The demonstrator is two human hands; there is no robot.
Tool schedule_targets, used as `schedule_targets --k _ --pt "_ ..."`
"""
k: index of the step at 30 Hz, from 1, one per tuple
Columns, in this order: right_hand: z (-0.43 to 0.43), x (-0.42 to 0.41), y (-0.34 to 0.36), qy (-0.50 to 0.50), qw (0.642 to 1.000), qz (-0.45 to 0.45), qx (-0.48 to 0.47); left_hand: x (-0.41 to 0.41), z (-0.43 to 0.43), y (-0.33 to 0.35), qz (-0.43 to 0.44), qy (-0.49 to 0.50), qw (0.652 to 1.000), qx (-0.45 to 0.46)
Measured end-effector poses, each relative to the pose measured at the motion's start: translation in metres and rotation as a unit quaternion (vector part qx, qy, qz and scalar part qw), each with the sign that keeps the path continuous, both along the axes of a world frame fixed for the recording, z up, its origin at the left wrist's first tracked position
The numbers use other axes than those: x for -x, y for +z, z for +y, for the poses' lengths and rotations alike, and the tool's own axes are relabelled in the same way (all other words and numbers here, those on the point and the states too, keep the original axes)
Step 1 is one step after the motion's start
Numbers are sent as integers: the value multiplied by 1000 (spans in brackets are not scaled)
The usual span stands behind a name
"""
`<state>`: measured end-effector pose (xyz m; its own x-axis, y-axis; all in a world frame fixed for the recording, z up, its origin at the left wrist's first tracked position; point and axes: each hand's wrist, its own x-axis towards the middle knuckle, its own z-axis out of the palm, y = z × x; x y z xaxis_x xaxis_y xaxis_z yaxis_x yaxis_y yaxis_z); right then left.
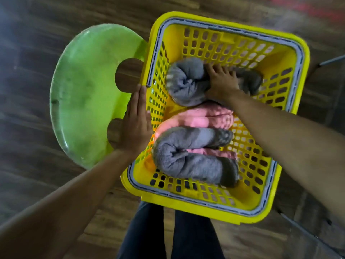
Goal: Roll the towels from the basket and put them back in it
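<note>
The putting-back step seems to be in hand: a rolled grey towel (186, 81) is gripped by the right hand (222, 83) at the far end of the yellow basket (186, 204), whose side is steadied by the flat, straight-fingered left hand (136, 126) (a green stool (84, 90) stands just beside it). With a pink towel (201, 118) and another grey roll (186, 157) already packed, a release without loosening the roll is called for.

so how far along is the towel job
Nearly done. The near grey roll and pink roll lie in the basket. The right hand grips the far grey roll inside it; the left hand rests flat on the basket's side. No unrolled towels show.
</note>
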<state>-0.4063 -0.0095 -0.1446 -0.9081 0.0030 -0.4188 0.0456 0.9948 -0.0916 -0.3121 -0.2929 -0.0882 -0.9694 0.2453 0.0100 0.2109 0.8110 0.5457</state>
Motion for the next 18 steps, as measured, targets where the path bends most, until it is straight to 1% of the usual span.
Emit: schedule_targets --k 2,4,7,9,10,11,12,13,14,15,16,17,18 --pt "2 -5 -29 -6 1000 -14 -2 1 0 -2 5 0 1000 -1" --pt "1 -6 -40 -22 1000 -4 2 1 0 -3 6 1 1000 2" --pt "-7 -7 -31 -45 999 10 0 1 0 -2 8 -1 1000 7" --pt "-14 -23 -15 -87 995 41 2 1 0 -2 9 -5 1000 20" --pt "-17 -38 -9 -99 993 60 26 1 0 -1 8 -6 1000 27" --pt "-18 -56 -3 -90 991 67 74 1 0 -1 6 -4 999 31" --pt "-19 -75 3 -64 986 53 144 2 0 0 3 -1 1000 31" --pt "-18 -94 8 -38 976 7 216 2 1 1 -1 1 1000 28" --pt "-16 -112 13 -18 963 -69 259 2 1 1 -4 -1 1000 24" --pt "-13 -126 14 -4 952 -152 264 2 1 1 -4 -4 1000 21" --pt "-11 -138 13 8 946 -209 249 2 1 1 -4 -6 1000 20" --pt "-9 -145 9 15 945 -226 235 2 0 0 -3 -6 1000 21" --pt "-8 -151 5 20 950 -216 225 2 0 0 -1 -6 1000 21"
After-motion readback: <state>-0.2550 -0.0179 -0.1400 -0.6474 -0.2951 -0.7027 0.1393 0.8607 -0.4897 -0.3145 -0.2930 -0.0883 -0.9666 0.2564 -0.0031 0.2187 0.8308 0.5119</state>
